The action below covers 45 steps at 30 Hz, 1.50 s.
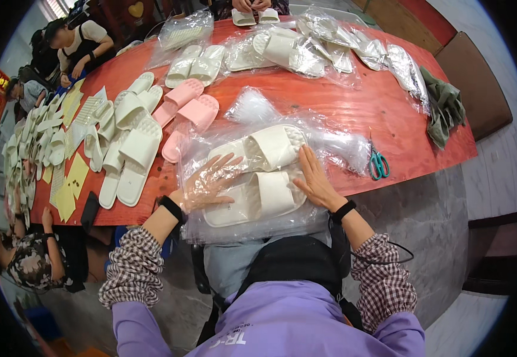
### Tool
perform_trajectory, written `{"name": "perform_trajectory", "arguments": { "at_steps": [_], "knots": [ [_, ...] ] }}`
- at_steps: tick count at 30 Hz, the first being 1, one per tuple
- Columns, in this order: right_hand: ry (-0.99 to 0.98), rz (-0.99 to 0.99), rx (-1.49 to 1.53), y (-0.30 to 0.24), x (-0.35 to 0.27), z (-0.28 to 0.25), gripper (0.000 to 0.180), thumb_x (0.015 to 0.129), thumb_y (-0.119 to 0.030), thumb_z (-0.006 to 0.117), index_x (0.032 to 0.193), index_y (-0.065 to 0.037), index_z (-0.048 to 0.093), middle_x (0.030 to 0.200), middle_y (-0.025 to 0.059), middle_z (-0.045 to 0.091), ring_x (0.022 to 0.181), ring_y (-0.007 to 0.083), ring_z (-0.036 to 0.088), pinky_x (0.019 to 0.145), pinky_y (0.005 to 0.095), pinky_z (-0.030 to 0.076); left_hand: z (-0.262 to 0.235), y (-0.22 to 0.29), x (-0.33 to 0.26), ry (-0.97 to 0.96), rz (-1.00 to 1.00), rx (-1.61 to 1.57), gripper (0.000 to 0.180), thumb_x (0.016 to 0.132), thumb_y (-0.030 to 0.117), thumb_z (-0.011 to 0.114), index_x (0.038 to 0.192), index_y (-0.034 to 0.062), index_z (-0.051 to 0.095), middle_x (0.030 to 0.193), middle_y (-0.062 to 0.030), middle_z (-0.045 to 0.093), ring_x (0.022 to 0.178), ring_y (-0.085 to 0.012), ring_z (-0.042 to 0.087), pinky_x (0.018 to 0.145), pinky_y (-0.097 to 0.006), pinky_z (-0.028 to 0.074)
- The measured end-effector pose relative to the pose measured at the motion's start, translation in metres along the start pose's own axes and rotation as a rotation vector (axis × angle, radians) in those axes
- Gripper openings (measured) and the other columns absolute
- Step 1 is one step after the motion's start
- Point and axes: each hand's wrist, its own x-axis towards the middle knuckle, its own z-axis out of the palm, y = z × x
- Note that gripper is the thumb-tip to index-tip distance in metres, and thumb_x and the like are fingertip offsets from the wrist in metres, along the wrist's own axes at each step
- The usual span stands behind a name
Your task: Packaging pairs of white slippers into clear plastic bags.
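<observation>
Two cream slide slippers (261,172) lie side by side near the front edge of a red table (389,107), inside a clear plastic bag (199,149). My left hand (208,181) is inside the bag, fingers spread, resting on the left ends of the slippers. My right hand (315,178) lies flat against the right side of the slippers, pressing on the bag from outside.
Pink slippers (184,104) and several white slippers (130,149) lie to the left. Bagged slippers (294,50) fill the far side. Teal scissors (378,163) and a green cloth (446,107) lie to the right. Other people sit at the left and far ends.
</observation>
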Motion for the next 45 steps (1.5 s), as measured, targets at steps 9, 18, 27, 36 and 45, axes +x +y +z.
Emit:
{"name": "perform_trajectory", "arguments": {
  "at_steps": [9,18,27,36,45],
  "knots": [
    [-0.031,0.002,-0.147,-0.001,-0.007,0.000,0.085,0.092,-0.056,0.044,0.148,0.002,0.016,0.154,0.0242,0.010,0.143,0.0395,0.012,0.115,0.0458,0.015,0.043,-0.018,0.064,0.063,0.037,-0.102,0.071,0.076,0.043,0.067,0.137,0.0146,0.045,0.148,-0.0132,0.033,0.140,-0.0334,0.024,0.117,-0.049,0.015],
    [-0.057,-0.018,-0.210,-0.001,-0.009,-0.005,0.093,0.087,-0.066,0.039,0.147,0.003,0.019,0.154,0.0245,0.013,0.143,0.0387,0.013,0.115,0.0460,0.015,0.062,-0.012,0.092,0.253,0.046,-0.155,0.042,0.070,0.020,0.070,0.111,0.0118,0.065,0.135,-0.0126,0.047,0.138,-0.0333,0.027,0.117,-0.054,0.011],
    [-0.082,-0.037,-0.440,-0.004,-0.014,-0.008,0.099,0.081,-0.073,0.041,0.145,0.002,0.026,0.151,0.0256,0.021,0.142,0.0372,0.017,0.116,0.0461,0.014,0.037,-0.019,0.051,0.232,-0.029,-0.133,0.034,0.064,0.005,0.060,0.098,0.0084,0.064,0.111,-0.0128,0.059,0.131,-0.0370,0.036,0.116,-0.054,0.017],
    [-0.090,0.006,-0.397,-0.005,-0.015,-0.011,0.104,0.076,-0.069,0.057,0.146,0.000,0.023,0.152,0.0253,0.018,0.143,0.0364,0.015,0.116,0.0455,0.015,0.012,-0.031,-0.085,0.206,-0.393,-0.117,0.038,0.079,0.009,0.055,0.116,0.0038,0.062,0.132,-0.0192,0.051,0.130,-0.0399,0.037,0.111,-0.050,0.026],
    [-0.166,0.025,-0.536,-0.007,-0.014,-0.016,0.109,0.069,-0.069,0.063,0.143,0.005,0.029,0.149,0.0289,0.021,0.140,0.0408,0.020,0.114,0.0481,0.016,-0.011,0.013,-0.217,0.612,-0.849,-0.321,0.036,0.085,0.010,0.053,0.118,-0.0033,0.058,0.124,-0.0208,0.056,0.120,-0.0363,0.049,0.101,-0.038,0.036]
  ]
}}
